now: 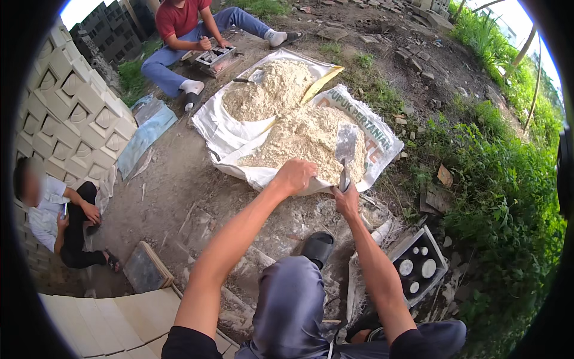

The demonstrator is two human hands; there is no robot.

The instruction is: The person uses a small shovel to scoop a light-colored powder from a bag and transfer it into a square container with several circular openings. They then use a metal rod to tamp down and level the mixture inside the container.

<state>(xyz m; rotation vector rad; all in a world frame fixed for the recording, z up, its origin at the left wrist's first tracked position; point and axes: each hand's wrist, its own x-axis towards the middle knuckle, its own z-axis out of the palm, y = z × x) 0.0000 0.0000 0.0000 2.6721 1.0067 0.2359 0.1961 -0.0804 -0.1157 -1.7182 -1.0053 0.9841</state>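
My right hand [347, 200] is closed around the handle of a trowel [346, 142] at the near edge of the spread sack. The trowel's flat metal blade points away from me, over the pale sandy powder [299, 136]. Left of it, my left hand [296, 176] is curled closed at the sack's near rim, beside the powder; what lies inside the fingers is hidden. The white woven sack [385, 142] spreads under the near heap. Beyond lies a second powder heap [269, 90] with another trowel [256, 76] resting on it.
A person [182, 48] sits at the far side, working with a hand tool at a metal mould [218, 60]. Another person [54, 215] sits at left by stacked pale blocks [57, 119]. A framed black mould with white discs [427, 268] lies at right, near green plants [496, 203].
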